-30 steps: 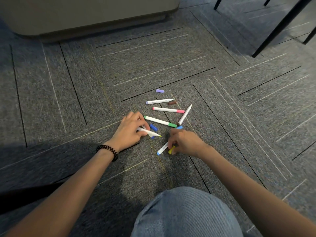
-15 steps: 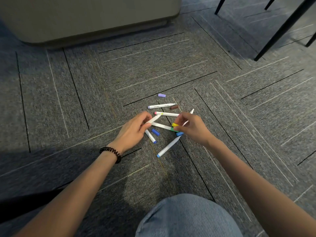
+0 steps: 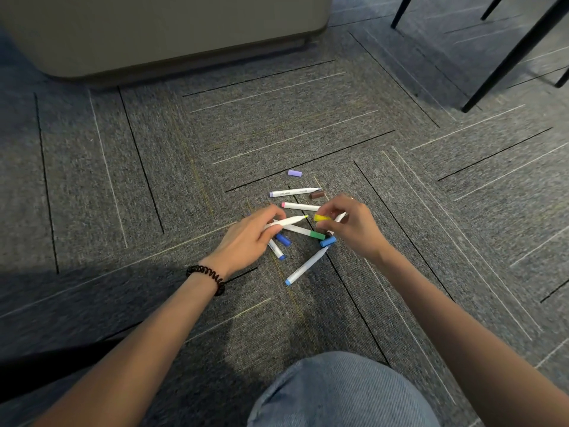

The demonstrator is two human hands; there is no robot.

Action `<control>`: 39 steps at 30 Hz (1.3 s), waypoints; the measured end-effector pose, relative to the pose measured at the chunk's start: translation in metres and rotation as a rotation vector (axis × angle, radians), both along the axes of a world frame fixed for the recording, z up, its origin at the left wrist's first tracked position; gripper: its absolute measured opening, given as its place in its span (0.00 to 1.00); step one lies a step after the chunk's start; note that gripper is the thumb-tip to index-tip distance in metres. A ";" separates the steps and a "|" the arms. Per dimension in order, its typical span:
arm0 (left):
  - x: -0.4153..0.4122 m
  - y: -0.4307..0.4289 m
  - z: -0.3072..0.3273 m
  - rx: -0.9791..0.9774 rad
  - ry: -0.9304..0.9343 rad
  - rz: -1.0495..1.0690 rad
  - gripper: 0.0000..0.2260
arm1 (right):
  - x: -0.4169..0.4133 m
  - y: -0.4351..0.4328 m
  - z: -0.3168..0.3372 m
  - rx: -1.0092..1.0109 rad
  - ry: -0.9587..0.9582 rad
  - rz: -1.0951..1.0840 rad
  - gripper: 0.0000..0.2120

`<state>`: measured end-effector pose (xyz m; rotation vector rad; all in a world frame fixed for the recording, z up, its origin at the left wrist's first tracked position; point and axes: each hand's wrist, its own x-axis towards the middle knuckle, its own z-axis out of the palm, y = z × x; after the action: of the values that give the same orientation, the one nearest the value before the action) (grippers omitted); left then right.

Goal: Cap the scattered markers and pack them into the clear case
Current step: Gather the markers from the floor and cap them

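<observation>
A grey carpet floor of coarse woven tiles, crossed by thin black and pale lines, filled the view, with a smooth beige cabinet at the top and slim black legs at the upper right. A knee in ribbed blue denim sat at the bottom edge. The left hand, a black coiled band on its wrist, pinched a white round-barrelled yellow marker in a closed grip, bare tip pointing right. The right hand held the short yellow cap between thumb and fingers, just beside that tip and not touching it. Around them on the carpet lay slender white markers: a green-capped one under the hands, a pink-ended one, a purple one uncapped, a blue-ended one nearest the knee, and another blue one partly under the left hand. Loose stubby caps lay close by: blue, light blue, brown, lilac.
</observation>
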<state>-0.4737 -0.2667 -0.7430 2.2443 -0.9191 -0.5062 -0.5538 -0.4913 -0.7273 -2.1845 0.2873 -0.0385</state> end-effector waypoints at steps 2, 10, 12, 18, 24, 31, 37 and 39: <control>-0.001 -0.001 0.002 -0.005 -0.010 -0.003 0.08 | 0.001 0.001 0.001 0.003 0.011 0.001 0.07; 0.002 -0.005 0.003 0.011 -0.027 -0.021 0.07 | 0.004 0.005 0.004 -0.011 0.012 -0.009 0.08; 0.001 -0.005 0.003 0.026 -0.030 -0.033 0.07 | 0.004 0.006 0.005 -0.014 0.014 -0.009 0.08; 0.001 -0.006 0.000 0.046 -0.036 -0.049 0.06 | 0.005 0.011 0.007 -0.055 0.030 0.016 0.08; 0.000 -0.006 0.005 0.049 -0.024 -0.006 0.08 | 0.004 0.007 0.006 -0.105 0.035 -0.027 0.09; 0.000 -0.006 0.007 0.043 -0.013 -0.009 0.07 | 0.003 0.008 0.006 -0.129 0.033 -0.014 0.09; -0.001 -0.005 0.007 0.043 0.020 0.001 0.06 | 0.001 0.005 -0.001 -0.262 0.025 -0.057 0.07; -0.001 -0.004 0.006 0.044 0.022 0.002 0.06 | 0.000 0.005 0.000 -0.092 0.059 -0.097 0.06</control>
<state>-0.4749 -0.2709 -0.7372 2.2745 -0.9026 -0.5538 -0.5534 -0.4862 -0.7275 -2.2642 0.4322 -0.0421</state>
